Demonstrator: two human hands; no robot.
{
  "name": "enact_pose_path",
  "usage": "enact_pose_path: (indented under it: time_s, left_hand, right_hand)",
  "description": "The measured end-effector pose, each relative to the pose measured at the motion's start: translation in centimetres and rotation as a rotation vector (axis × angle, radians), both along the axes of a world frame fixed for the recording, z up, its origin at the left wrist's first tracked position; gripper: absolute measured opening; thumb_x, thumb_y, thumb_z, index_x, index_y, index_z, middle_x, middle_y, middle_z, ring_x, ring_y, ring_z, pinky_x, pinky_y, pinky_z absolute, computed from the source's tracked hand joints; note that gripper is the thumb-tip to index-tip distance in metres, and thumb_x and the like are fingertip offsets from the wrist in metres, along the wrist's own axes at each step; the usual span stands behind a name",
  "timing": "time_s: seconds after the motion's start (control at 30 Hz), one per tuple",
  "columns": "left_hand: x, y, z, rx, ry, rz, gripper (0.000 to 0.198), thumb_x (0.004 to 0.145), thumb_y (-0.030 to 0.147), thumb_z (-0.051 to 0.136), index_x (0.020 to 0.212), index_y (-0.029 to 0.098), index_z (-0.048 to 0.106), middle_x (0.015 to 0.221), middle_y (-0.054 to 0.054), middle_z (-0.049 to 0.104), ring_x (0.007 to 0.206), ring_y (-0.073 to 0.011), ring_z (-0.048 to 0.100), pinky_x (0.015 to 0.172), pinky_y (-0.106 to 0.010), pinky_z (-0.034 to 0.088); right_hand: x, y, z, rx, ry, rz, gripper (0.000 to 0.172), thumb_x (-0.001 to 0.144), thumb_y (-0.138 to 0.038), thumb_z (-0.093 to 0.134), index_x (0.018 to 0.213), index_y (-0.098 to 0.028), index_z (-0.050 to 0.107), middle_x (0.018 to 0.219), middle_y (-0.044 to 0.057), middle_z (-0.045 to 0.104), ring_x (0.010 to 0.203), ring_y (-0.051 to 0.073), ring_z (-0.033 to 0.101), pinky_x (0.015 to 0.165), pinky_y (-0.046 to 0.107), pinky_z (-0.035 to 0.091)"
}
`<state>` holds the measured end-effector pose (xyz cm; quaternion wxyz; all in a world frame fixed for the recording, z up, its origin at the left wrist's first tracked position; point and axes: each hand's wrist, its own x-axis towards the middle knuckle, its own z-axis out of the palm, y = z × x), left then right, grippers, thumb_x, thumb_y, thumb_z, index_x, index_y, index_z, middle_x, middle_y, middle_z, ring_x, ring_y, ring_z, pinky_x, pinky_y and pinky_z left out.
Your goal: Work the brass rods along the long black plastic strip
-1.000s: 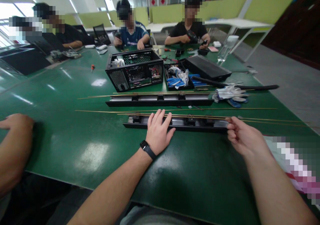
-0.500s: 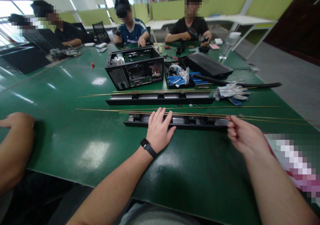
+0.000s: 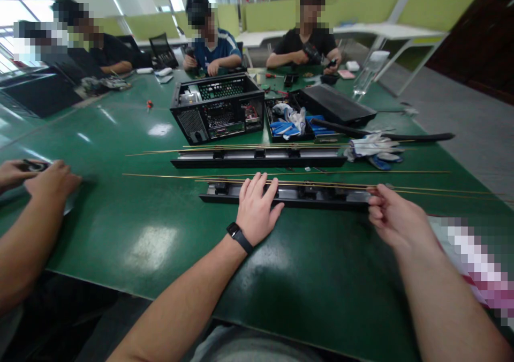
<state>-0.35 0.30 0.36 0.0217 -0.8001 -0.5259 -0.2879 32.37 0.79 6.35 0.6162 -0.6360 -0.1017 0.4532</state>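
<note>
In front of me a long black channel (image 3: 297, 203) with a pale inner strip and dark blocks lies across the green table. Thin brass-coloured rods (image 3: 321, 185) run lengthwise above it. My left hand (image 3: 258, 205) rests flat over the channel's left half, fingers stretched across it and the rods. At the channel's right end my right hand (image 3: 395, 212) pinches a thin brass rod between thumb and forefinger; whether it grips more than one is hidden. A second black channel (image 3: 257, 163) lies parallel farther off, topped with similar rods. Between the channels lies another thin rod (image 3: 409, 172).
An open computer case (image 3: 219, 110) stands behind the channels. Right of it are a tray with gloves (image 3: 291, 122), a dark flat box (image 3: 335, 105), a black bar (image 3: 421, 136) and more gloves (image 3: 373, 148). A co-worker's hands (image 3: 52, 177) are at left; others sit opposite.
My right hand and the pinched rod have shifted slightly right, while my left hand stays in place. At left the co-worker's hands have come forward, holding a dark object.
</note>
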Motion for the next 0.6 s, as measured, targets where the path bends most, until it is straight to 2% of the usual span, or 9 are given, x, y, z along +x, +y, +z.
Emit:
enact_pose_path:
  time_s: [0.23,0.37,0.6]
  left_hand:
    - [0.04,-0.03,0.00,-0.026,0.001,0.006,0.063,0.116,0.033,0.082,0.178,0.023,0.071,0.189,-0.022,0.067,0.184,-0.0440,0.056,0.155,-0.071,0.040]
    - [0.09,-0.03,-0.06,-0.012,-0.002,0.013,0.061,0.116,0.033,0.081,0.176,0.024,0.072,0.188,-0.021,0.068,0.183,-0.0433,0.057,0.155,-0.071,0.041]
    - [0.02,0.00,-0.21,-0.002,-0.014,0.002,0.062,0.116,0.033,0.080,0.177,0.025,0.072,0.188,-0.021,0.068,0.183,-0.0436,0.058,0.154,-0.073,0.041]
  right_hand:
    - [-0.36,-0.34,-0.24,0.028,-0.007,0.084,0.020,0.116,-0.016,0.082,0.097,-0.017,0.078,0.067,-0.003,0.064,0.037,0.005,0.044,0.031,0.013,0.031]
    - [-0.40,-0.39,-0.63,0.051,-0.013,0.105,0.023,0.110,-0.016,0.091,0.094,-0.019,0.075,0.067,-0.003,0.063,0.038,0.005,0.045,0.033,0.012,0.031]
    - [-0.07,-0.25,-0.33,0.045,0.021,0.049,0.026,0.116,-0.007,0.074,0.092,-0.018,0.073,0.065,-0.003,0.061,0.039,0.005,0.044,0.034,0.011,0.031]
